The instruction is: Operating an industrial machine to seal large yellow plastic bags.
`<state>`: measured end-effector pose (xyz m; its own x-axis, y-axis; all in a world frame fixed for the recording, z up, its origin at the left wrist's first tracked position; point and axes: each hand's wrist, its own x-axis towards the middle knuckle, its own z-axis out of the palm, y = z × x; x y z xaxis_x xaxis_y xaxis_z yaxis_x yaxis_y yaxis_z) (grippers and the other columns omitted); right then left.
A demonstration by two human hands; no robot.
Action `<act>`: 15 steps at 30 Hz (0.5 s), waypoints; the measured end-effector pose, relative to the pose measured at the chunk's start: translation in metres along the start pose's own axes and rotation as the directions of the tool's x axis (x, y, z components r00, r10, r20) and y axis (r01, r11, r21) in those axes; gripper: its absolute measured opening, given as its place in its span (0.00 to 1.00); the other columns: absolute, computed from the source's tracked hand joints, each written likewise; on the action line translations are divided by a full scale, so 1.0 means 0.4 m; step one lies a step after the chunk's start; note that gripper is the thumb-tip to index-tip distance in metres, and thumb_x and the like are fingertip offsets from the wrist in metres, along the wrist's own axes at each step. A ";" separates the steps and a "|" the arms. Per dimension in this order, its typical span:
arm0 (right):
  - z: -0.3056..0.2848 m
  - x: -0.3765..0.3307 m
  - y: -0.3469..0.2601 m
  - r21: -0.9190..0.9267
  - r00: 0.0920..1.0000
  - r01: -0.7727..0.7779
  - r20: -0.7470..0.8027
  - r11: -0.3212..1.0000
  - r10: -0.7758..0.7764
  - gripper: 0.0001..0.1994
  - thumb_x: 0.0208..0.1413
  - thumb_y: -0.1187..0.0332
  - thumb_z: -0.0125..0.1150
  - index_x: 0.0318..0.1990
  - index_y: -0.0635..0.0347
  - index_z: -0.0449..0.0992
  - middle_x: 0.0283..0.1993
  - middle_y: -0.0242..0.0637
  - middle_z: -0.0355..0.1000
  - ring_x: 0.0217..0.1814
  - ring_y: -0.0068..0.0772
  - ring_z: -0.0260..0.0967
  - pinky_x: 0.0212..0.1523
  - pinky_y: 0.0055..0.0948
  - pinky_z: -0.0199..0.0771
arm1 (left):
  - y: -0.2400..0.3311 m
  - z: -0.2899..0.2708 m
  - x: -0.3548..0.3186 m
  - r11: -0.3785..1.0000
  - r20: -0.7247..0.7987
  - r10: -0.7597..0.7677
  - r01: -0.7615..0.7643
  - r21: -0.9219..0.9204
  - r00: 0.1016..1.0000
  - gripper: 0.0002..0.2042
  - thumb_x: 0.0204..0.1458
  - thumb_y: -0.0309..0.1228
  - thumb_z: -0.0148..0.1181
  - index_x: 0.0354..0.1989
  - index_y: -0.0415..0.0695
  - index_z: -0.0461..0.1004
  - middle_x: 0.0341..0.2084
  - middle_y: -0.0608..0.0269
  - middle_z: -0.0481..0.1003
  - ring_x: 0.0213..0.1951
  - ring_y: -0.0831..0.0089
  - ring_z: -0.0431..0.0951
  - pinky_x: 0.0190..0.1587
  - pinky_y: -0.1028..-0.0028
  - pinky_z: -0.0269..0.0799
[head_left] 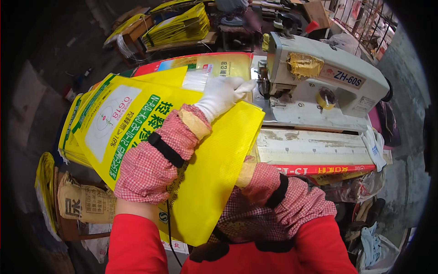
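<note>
My left hand (224,95), in a white glove, lies across the upper edge of a yellow woven sack (214,169) with green and black print. Its fingers are pressed together on the sack's edge, their tips close to the needle area of a grey industrial sewing machine (333,77). The sack slants down from there over my lap. My right forearm, in a red checked sleeve cover (301,194), reaches up to the sack's right edge. The sack hides the fingers of my right hand.
Stacked yellow sacks (75,132) lie under the left side. Before the machine runs a worn white ledge (315,148) with a white glove (375,146) at its end. At the back are more folded sacks (182,27) and a seated person (232,13). A brown sack (84,201) stands lower left.
</note>
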<state>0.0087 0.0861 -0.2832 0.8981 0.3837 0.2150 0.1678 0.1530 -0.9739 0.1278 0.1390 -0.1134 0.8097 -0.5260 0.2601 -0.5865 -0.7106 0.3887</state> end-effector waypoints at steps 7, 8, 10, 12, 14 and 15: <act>-0.062 0.069 -0.141 -0.210 0.995 0.086 0.071 0.974 -0.072 0.14 0.53 0.66 0.46 0.46 0.57 0.71 0.45 0.42 0.70 0.48 0.39 0.67 0.43 0.37 0.69 | 0.101 -0.022 -0.046 0.990 0.041 0.059 -0.054 -0.132 0.997 0.20 0.53 0.48 0.50 0.26 0.40 0.73 0.21 0.53 0.72 0.25 0.59 0.72 0.33 0.69 0.68; -0.029 0.120 -0.158 -0.227 0.992 0.100 0.095 0.969 -0.081 0.14 0.53 0.66 0.46 0.46 0.57 0.71 0.45 0.41 0.70 0.48 0.39 0.67 0.43 0.37 0.69 | 0.102 -0.024 -0.060 0.989 0.012 0.145 -0.145 -0.030 0.989 0.19 0.54 0.46 0.50 0.26 0.40 0.73 0.21 0.53 0.72 0.26 0.59 0.72 0.33 0.69 0.68; 0.029 0.181 -0.197 -0.275 0.987 0.127 0.130 0.953 -0.094 0.14 0.54 0.66 0.46 0.46 0.57 0.71 0.45 0.41 0.70 0.48 0.39 0.67 0.43 0.37 0.69 | 0.103 -0.051 -0.089 0.915 -0.015 0.388 -0.383 0.126 0.921 0.14 0.53 0.39 0.51 0.29 0.39 0.74 0.27 0.53 0.75 0.33 0.61 0.75 0.39 0.69 0.69; -0.003 0.161 -0.237 -0.337 0.983 0.148 0.152 0.930 -0.102 0.14 0.54 0.66 0.46 0.46 0.57 0.71 0.45 0.41 0.70 0.48 0.39 0.67 0.43 0.37 0.69 | 0.105 -0.093 -0.153 0.906 -0.173 0.424 -0.414 0.089 0.889 0.11 0.52 0.35 0.52 0.31 0.39 0.74 0.31 0.54 0.75 0.36 0.61 0.75 0.42 0.69 0.69; -0.042 0.104 -0.256 -0.381 0.976 0.172 0.188 0.908 -0.106 0.14 0.54 0.66 0.46 0.46 0.56 0.72 0.45 0.41 0.70 0.48 0.39 0.67 0.43 0.38 0.69 | 0.088 -0.155 -0.272 0.935 -0.355 0.352 -0.344 0.087 0.866 0.08 0.50 0.28 0.53 0.35 0.37 0.74 0.39 0.54 0.74 0.42 0.60 0.74 0.47 0.69 0.67; -0.029 0.185 -0.278 -0.420 0.977 0.176 0.184 0.890 -0.106 0.14 0.54 0.66 0.46 0.46 0.56 0.72 0.45 0.41 0.70 0.48 0.39 0.67 0.43 0.38 0.69 | 0.079 -0.180 -0.329 0.960 -0.387 0.280 -0.265 0.093 0.879 0.08 0.49 0.25 0.53 0.37 0.37 0.73 0.42 0.54 0.73 0.44 0.60 0.73 0.49 0.69 0.66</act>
<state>0.0611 0.0870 -0.1597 0.7851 0.5261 0.3269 0.4780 -0.1789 -0.8600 0.0043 0.2195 -0.0720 0.5546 -0.4805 0.6793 -0.7793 -0.5861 0.2217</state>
